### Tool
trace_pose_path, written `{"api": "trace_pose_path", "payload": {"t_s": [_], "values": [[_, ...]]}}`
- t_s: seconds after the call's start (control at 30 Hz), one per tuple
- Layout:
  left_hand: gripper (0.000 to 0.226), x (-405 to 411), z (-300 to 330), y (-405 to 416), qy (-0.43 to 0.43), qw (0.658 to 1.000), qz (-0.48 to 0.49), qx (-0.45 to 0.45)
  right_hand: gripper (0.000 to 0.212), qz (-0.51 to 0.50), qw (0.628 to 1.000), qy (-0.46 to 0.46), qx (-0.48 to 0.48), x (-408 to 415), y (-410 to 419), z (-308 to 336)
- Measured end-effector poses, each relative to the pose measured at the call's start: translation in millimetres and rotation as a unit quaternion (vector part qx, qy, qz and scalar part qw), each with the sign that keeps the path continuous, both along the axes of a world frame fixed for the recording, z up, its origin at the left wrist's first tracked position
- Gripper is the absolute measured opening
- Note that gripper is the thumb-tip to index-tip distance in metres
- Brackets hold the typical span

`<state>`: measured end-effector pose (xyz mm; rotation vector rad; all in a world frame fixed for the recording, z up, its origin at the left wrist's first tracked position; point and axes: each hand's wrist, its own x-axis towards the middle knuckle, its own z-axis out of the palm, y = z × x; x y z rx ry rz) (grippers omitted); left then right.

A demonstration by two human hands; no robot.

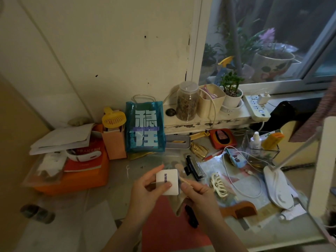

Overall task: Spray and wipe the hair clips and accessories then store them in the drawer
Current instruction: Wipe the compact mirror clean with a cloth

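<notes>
Now the left hand (pixel 148 186) grips a smooth, square white pad (pixel 168 180) against a slim beige clip (pixel 188 182) (long axis slanting rightward) pinched by the right hand (pixel 200 199), above the desk's (pixel 112 171) front edge.
</notes>
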<state>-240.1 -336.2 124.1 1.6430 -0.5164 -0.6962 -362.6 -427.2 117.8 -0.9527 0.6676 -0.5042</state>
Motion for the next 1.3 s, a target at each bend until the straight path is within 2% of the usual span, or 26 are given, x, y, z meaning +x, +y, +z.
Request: {"api": "trace_pose_path", "payload": {"t_s": [0.63, 0.83, 1.07, 1.3], "values": [[0.052, -9, 4, 3, -0.012, 1.000, 0.019, -0.012, 0.023, 0.033, 0.999, 0.008, -0.001, -5, -14, -2], [0.049, -2, -12, 30, 0.057, 0.993, 0.098, -0.017, 0.024, 0.086, 0.996, 0.037, 0.002, 11, -5, -14], [0.037, 5, -30, 95, 0.094, 0.972, 0.214, 0.014, 0.013, 0.189, 0.973, 0.102, -0.088, 46, 42, -35], [0.038, 46, -51, 175, 0.153, 0.945, 0.290, 0.018, 0.015, 0.265, 0.940, 0.164, -0.137, 108, 115, -68]]}}
